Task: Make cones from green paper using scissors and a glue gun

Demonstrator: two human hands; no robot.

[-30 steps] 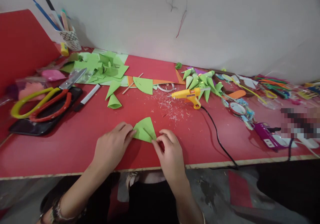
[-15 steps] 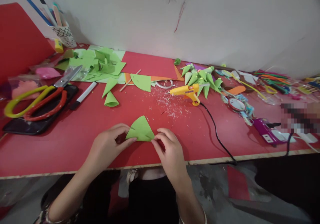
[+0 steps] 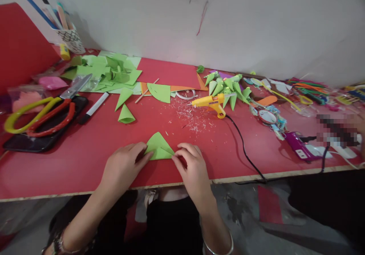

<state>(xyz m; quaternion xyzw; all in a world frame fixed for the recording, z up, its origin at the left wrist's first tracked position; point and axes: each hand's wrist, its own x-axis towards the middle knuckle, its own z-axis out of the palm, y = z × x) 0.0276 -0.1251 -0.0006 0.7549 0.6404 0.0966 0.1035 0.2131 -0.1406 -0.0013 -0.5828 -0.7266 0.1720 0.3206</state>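
A green paper piece (image 3: 158,145), partly rolled with its lower edge folded over, is held just above or on the red table near its front edge. My left hand (image 3: 125,164) pinches its left side between thumb and fingers. The right corner is pinched by my right hand (image 3: 192,164), thumb and fingertips together. Farther back lie two green paper cones (image 3: 126,115) and a flat green quarter-circle of paper (image 3: 160,92). A yellow glue gun (image 3: 211,103) rests on its side, beyond my right hand.
Large scissors (image 3: 51,112) lie on a black phone (image 3: 31,144) at left, beside a marker (image 3: 94,108). Green paper scraps (image 3: 111,70) and a pen cup (image 3: 70,39) stand behind. Finished-looking green cones (image 3: 228,86), a black cord (image 3: 243,144) and a purple power strip (image 3: 299,146) occupy the right.
The paper's left part has been turned and curled inward, so its lower edge now shows a fold. My left hand shifted its grip; the right hand kept hold of the corner. The view moved slightly.
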